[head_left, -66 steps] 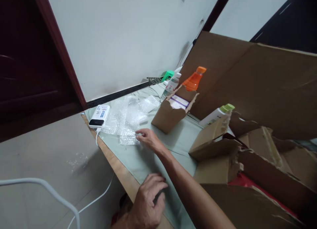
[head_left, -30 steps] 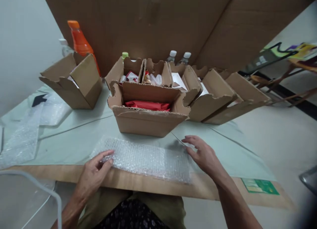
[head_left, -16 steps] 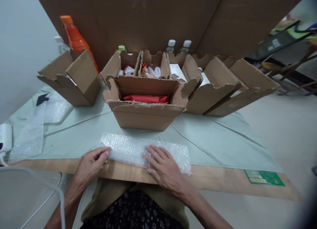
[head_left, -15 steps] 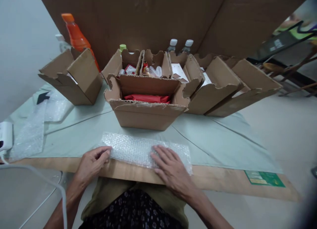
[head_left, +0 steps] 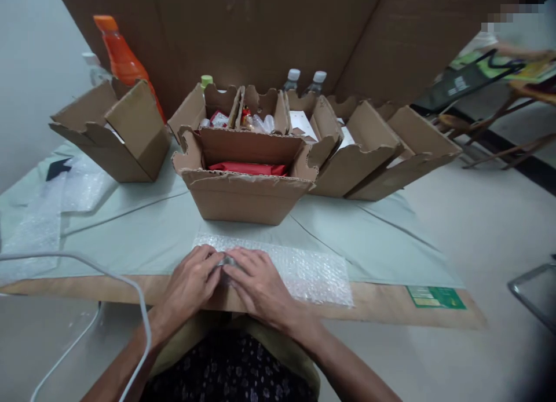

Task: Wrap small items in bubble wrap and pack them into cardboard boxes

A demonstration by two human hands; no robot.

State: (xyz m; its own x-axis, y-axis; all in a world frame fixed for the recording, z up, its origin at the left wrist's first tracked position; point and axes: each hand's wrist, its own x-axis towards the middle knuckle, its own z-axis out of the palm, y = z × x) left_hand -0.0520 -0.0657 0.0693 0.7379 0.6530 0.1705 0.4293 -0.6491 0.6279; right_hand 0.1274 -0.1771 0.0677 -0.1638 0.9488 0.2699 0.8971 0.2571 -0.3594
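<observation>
A strip of bubble wrap (head_left: 308, 271) lies flat along the front edge of the table. Over its left end my two hands meet, with the fingers curled inward. My left hand (head_left: 193, 280) and my right hand (head_left: 258, 280) are both closed around a small grey, shiny object (head_left: 226, 261). Fingers cover most of this object, so its kind cannot be made out. Just behind the strip stands an open cardboard box (head_left: 247, 196), with a red package (head_left: 249, 168) inside.
Several open cardboard boxes (head_left: 362, 153) stand in a row behind, and another box (head_left: 130, 147) is at the left. An orange bottle (head_left: 124, 57) rises behind that one. More bubble wrap (head_left: 41, 216) lies at the left. A white cable (head_left: 108, 274) loops beside my left arm.
My right hand has moved left across the bubble wrap to meet my left hand. A small grey object now shows between the fingers. The whole view has shifted slightly.
</observation>
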